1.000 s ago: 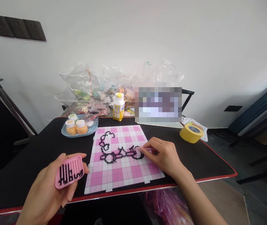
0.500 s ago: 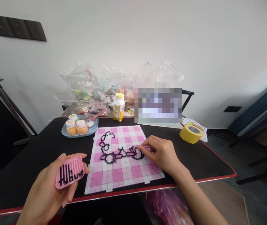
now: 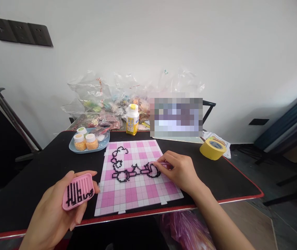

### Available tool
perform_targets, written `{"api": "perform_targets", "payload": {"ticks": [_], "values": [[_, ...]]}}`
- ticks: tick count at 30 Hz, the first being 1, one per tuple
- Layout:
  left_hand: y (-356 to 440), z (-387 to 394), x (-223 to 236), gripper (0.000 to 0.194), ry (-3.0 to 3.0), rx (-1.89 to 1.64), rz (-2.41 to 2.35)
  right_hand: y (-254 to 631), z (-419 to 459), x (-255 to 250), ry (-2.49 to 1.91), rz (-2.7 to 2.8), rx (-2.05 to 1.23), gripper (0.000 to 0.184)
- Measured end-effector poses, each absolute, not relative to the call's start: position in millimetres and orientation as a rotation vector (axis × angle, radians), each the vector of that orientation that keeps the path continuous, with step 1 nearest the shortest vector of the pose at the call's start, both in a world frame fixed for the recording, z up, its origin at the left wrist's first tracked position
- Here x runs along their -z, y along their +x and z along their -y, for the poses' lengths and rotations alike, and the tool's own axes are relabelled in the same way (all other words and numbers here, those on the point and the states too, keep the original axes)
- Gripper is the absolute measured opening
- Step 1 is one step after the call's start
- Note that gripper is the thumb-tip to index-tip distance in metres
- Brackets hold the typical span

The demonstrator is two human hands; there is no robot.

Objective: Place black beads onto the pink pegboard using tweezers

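Observation:
My left hand (image 3: 59, 205) holds a small pink ridged bead tray (image 3: 84, 184), tilted toward me, with black beads lined up in its grooves. A pink and white checked pegboard (image 3: 138, 199) lies on the table, bearing an outline of black beads (image 3: 122, 180) across its middle and upper left. Over the board's right side, my right hand (image 3: 181, 170) pinches thin pink tweezers (image 3: 165, 163). The tweezers' tips are at the right end of the bead outline; whether a bead is between them I cannot tell.
A blue plate (image 3: 72, 147) with bead jars (image 3: 91, 141) stands at the back left. Behind the board are a yellow-and-white bottle (image 3: 132, 119), plastic bags (image 3: 91, 92) and a blurred-out panel (image 3: 177, 118). Yellow tape (image 3: 212, 149) lies right on the black table mat (image 3: 232, 177).
My right hand and the tweezers stay at the same place on the board. The beads in the tray have shifted slightly within the grooves.

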State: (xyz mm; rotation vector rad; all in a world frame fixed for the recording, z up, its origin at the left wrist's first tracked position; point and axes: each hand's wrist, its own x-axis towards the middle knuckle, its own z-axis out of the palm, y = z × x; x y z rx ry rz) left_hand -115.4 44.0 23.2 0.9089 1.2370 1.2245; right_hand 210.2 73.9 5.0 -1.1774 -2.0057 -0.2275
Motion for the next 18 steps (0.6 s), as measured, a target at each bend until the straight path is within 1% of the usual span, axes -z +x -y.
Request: {"api": "perform_targets", "payload": {"ticks": [7, 12, 15, 18], "values": [[-109, -42, -27, 0.068, 0.875, -1.239, -1.235, 210, -76, -8, -1.157, 2.029, 0.273, 0.031], [-106, -40, -29, 0.062, 0.855, -1.275, -1.242, 213, -78, -20, -1.150, 2.070, 0.332, 0.033], [-107, -41, -29, 0.065, 0.874, -1.235, -1.238, 215, -82, -25, -1.131, 2.073, 0.301, 0.032], [-108, -42, -28, 0.060, 0.880, -1.248, -1.237, 217, -86, -24, -1.122, 2.049, 0.194, 0.032]]}}
